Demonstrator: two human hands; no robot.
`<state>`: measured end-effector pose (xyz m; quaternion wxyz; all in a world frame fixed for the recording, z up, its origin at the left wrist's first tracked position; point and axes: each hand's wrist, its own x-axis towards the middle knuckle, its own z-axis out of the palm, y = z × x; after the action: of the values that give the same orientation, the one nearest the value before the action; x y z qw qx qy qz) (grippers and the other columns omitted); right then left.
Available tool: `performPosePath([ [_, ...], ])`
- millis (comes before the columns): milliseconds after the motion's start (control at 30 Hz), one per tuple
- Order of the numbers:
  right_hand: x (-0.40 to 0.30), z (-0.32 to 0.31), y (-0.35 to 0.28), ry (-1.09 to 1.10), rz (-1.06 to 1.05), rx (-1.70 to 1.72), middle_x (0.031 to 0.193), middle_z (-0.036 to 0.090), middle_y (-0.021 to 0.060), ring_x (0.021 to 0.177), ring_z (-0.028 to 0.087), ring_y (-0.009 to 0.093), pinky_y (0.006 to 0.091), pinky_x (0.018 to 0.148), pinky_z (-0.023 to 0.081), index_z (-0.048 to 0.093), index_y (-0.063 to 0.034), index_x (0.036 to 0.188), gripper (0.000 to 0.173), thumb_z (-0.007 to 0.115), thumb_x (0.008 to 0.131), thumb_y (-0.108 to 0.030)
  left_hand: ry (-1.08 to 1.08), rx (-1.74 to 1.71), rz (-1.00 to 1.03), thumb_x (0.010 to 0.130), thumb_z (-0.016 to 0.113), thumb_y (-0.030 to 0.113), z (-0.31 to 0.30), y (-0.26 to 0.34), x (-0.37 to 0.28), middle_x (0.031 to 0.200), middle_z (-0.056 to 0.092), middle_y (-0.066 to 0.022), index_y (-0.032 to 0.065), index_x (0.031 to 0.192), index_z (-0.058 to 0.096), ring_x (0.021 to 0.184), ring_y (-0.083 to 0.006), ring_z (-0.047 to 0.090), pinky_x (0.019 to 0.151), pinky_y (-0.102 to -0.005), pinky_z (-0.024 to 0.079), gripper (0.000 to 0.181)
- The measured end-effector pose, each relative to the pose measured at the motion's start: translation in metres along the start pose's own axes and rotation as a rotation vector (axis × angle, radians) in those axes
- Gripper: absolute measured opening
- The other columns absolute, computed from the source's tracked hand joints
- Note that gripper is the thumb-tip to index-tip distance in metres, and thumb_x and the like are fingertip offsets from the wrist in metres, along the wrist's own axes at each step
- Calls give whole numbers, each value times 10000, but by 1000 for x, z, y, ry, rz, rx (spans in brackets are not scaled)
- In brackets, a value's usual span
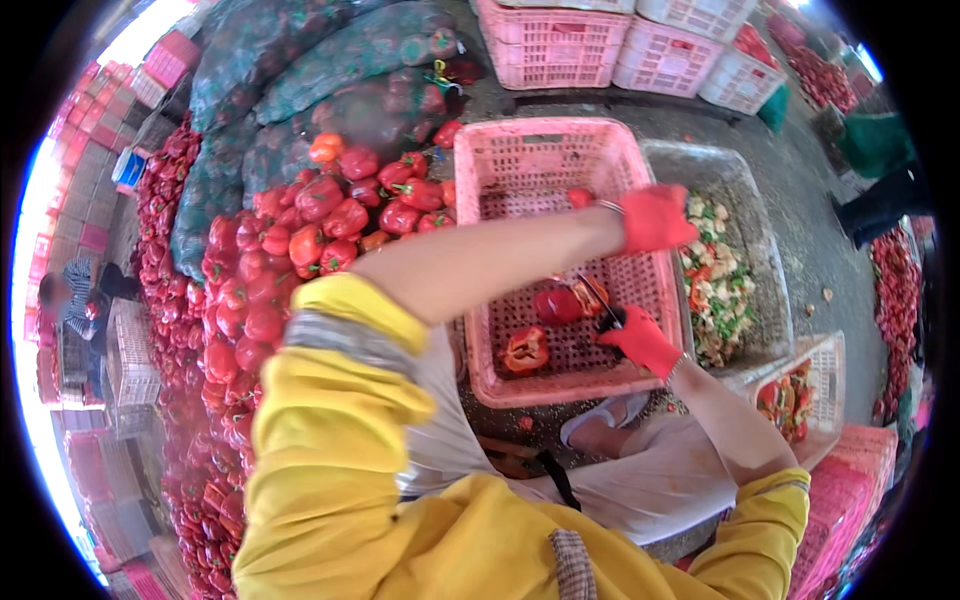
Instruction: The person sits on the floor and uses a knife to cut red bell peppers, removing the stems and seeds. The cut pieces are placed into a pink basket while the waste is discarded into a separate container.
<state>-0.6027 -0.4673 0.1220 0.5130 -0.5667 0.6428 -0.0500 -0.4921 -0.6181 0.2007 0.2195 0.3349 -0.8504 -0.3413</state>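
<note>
My left hand [658,219], in a red glove, is over the border between a pink plastic crate [551,127] and a grey tub [776,277] of pepper cores and scraps [716,289]; its fingers are blurred and what they hold is hidden. In my right hand [641,341], also red-gloved, is a knife [598,292], its blade pointing up and left over the crate. Near the blade lie a red bell pepper piece [557,306] and a cut piece showing its inside [592,296]. A pepper half [525,350] rests cut side up near the crate's lower left corner.
Whole red bell peppers [262,315] are heaped at left, below green mesh sacks [360,67]. Stacked crates [555,45] stand at the top. A white crate [829,375] of pepper pieces is at lower right. Another person [82,300] sits at far left; a dark-clothed leg [877,206] shows at right.
</note>
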Motion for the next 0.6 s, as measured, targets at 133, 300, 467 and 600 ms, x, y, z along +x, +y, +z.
performPosePath([
  [133, 10, 3, 22, 31, 47, 94, 669, 642, 70, 592, 617, 152, 302, 513, 483, 689, -25, 839, 256, 782, 766, -253, 188, 122, -268, 875, 541, 479, -150, -65, -84, 1171, 626, -262, -14, 1096, 608, 1072, -366, 615, 939, -435, 471, 544],
  [300, 27, -3, 0, -25, 122, 184, 749, 674, 54, 629, 635, 129, 286, 528, 518, 716, -22, 912, 229, 737, 805, -224, 279, 936, -721, 890, 563, 419, -255, -303, -236, 1281, 575, -179, 113, 1048, 685, 1196, -370, 540, 939, -438, 465, 366],
  [467, 47, -11, 12, 72, 140, 201, 780, 683, 53, 630, 628, 122, 283, 517, 515, 722, -32, 1001, 244, 710, 824, -200, 255, 776, -1200, 716, 740, 451, -282, -362, -296, 1382, 477, -159, 248, 1449, 393, 1231, -432, 502, 995, -484, 463, 837],
  [600, 65, -16, 41, 192, 127, 107, 834, 690, 57, 665, 633, 127, 288, 543, 521, 708, -37, 1042, 269, 716, 825, -196, 213, 747, -1266, 640, 826, 374, -268, -362, -308, 1444, 419, -161, 302, 1497, 316, 1294, -467, 435, 1017, -494, 456, 1000],
])
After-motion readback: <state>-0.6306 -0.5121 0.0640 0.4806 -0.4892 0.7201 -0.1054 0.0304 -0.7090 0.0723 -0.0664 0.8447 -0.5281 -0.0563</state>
